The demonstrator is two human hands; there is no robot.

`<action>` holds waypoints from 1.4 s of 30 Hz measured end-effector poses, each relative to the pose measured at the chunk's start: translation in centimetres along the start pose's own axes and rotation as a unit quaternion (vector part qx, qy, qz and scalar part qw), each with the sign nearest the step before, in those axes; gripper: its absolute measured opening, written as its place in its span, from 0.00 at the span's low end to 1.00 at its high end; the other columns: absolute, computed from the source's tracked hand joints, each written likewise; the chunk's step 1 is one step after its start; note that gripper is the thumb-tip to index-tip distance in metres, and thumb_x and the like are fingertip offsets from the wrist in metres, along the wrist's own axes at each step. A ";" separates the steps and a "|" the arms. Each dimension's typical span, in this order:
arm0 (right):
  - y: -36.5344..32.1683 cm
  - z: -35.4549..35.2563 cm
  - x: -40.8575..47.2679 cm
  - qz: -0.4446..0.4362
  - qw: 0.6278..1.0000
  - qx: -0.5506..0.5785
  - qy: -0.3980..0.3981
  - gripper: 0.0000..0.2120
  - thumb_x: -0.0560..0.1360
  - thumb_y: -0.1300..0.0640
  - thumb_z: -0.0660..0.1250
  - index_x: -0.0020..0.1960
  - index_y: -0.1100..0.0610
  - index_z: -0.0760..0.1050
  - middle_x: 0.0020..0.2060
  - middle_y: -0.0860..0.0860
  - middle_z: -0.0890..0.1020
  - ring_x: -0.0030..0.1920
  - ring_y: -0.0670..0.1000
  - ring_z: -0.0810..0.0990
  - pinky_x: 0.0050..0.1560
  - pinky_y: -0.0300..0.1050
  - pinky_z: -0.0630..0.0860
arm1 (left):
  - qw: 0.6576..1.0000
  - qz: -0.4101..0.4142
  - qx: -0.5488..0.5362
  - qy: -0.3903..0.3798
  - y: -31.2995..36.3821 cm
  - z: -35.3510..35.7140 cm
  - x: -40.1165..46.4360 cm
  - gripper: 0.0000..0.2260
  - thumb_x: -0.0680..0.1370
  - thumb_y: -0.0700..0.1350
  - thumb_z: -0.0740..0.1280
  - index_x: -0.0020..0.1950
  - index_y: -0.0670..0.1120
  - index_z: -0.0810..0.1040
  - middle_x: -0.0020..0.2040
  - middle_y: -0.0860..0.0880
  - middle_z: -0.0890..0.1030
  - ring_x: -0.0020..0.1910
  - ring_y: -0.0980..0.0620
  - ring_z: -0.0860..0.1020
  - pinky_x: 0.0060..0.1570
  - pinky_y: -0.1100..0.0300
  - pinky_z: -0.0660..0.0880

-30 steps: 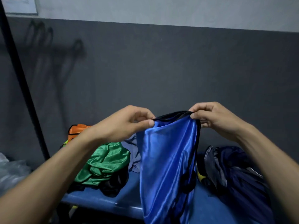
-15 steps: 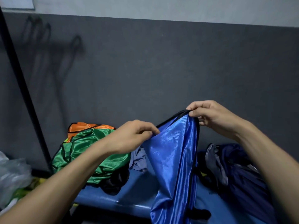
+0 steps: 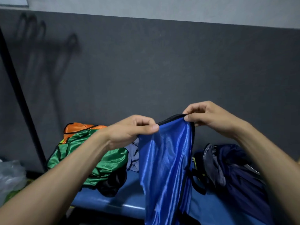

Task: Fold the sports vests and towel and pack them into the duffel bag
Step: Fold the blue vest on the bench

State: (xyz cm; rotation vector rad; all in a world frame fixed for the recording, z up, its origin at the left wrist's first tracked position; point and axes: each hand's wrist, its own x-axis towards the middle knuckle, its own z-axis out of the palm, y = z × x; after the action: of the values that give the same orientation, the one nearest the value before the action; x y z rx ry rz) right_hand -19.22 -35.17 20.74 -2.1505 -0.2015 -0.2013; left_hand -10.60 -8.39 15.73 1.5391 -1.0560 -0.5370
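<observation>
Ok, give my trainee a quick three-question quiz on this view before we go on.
1. True or false: both hands pinch the blue vest by its top edge.
2. Which vest lies on the orange vest? A green, B red, C white.
3. Fill in: the dark bag lies on the bench to the ____ of the blue vest.

Key: 1 true, left hand and right hand; 2 A, green vest; 3 right.

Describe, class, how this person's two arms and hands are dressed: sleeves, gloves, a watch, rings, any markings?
Both forearms are bare for as far as the picture shows them; no sleeve comes into view. The left hand and the right hand wear no gloves. No watch, band or ring shows on either wrist or on the fingers in view, and no markings can be seen.
</observation>
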 end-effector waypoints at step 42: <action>0.8 -0.3 -0.4 -0.005 0.996 0.081 -0.028 0.06 0.84 0.58 0.62 0.53 0.59 0.77 0.45 0.52 0.78 0.47 0.48 0.76 0.51 0.42 0.73 | 0.995 0.076 0.062 0.010 8.5 1.5 -3.5 0.10 0.71 0.38 0.76 0.38 0.48 0.77 0.39 0.45 0.82 0.36 0.54 0.79 0.36 0.66 0.76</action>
State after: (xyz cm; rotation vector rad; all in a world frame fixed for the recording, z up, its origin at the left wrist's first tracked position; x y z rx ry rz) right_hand -19.42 -35.90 20.19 -1.9951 -0.2528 -0.1272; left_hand -16.36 -5.88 22.62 1.5530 -1.1989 -0.3551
